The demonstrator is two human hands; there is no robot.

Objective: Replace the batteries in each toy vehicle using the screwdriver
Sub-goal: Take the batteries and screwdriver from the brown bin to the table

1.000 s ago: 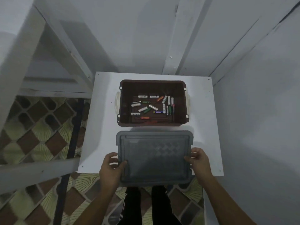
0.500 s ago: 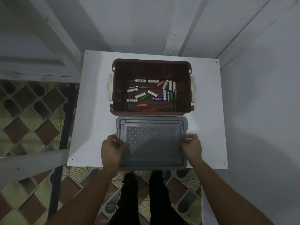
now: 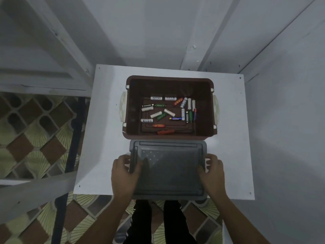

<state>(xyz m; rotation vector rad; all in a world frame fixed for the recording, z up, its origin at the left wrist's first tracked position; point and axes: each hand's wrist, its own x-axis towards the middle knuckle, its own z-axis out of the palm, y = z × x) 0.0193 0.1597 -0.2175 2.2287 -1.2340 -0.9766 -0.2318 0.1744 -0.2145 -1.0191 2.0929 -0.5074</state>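
Loose batteries (image 3: 168,111) are lying scattered on the bottom of an open brown bin (image 3: 168,78), white, green, orange and blue cells pointing every way. An orange-handled piece against the bin's near wall is being taken for the screwdriver (image 3: 165,132), though its tip is not being made out. No toy vehicle is being shown anywhere in view. The bin, with cream handles (image 3: 123,106) at its left and right ends, is sitting toward the far side of a white table (image 3: 105,138). Just near of it, touching or almost touching its near wall, a grey lid (image 3: 168,173) is being held flat, its near edge overhanging the table edge; whether it is resting on the surface or being carried just above it cannot be told. The lid's left edge is being grasped by the left hand (image 3: 123,175), thumb on top and fingers curled round the rim, and its right edge is being grasped the same way by the right hand (image 3: 212,173). Tiled floor (image 3: 26,138) is showing beyond the table's left edge. The step in hand is being judged as setup: the bin is uncovered and the lid is being put aside, with no battery swap begun. The next move is being judged to call for letting go of the lid, then bringing a vehicle into reach and lifting out the screwdriver.
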